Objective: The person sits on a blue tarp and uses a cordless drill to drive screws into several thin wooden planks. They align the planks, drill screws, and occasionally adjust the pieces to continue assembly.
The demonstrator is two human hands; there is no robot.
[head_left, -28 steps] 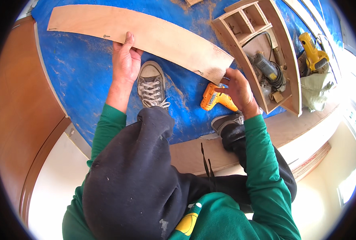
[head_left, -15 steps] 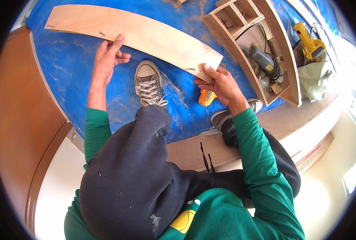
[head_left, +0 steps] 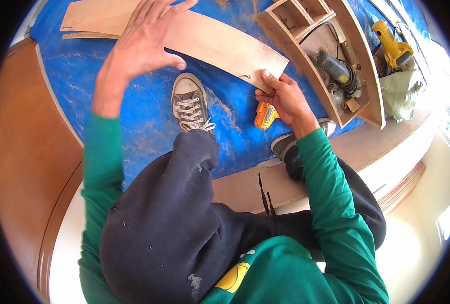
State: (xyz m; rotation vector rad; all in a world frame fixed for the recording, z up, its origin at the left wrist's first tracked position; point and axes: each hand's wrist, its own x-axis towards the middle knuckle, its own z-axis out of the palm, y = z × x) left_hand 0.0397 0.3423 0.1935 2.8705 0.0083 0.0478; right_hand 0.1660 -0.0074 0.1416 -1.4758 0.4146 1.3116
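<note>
A long curved plywood strip [head_left: 210, 43] lies across the blue tarp [head_left: 134, 111]. My right hand [head_left: 280, 99] grips its near right end, thumb on top beside a small screw. My left hand [head_left: 144, 40] hovers above the strip's middle, fingers spread, holding nothing. An orange-yellow cordless drill [head_left: 264, 115] lies on the tarp just under my right hand. My left foot in a grey sneaker [head_left: 189, 104] rests on the tarp between my hands.
A wooden shelf frame [head_left: 356, 81] lies at the upper right with a grey power tool [head_left: 336, 71] and cable inside. A yellow power tool [head_left: 392, 48] sits beyond it on a pale bag [head_left: 402, 93]. A brown wooden panel [head_left: 22, 152] borders the tarp on the left.
My left hand has let go of the strip and risen above it with fingers spread. My right hand has left the drill and taken hold of the strip's right end.
</note>
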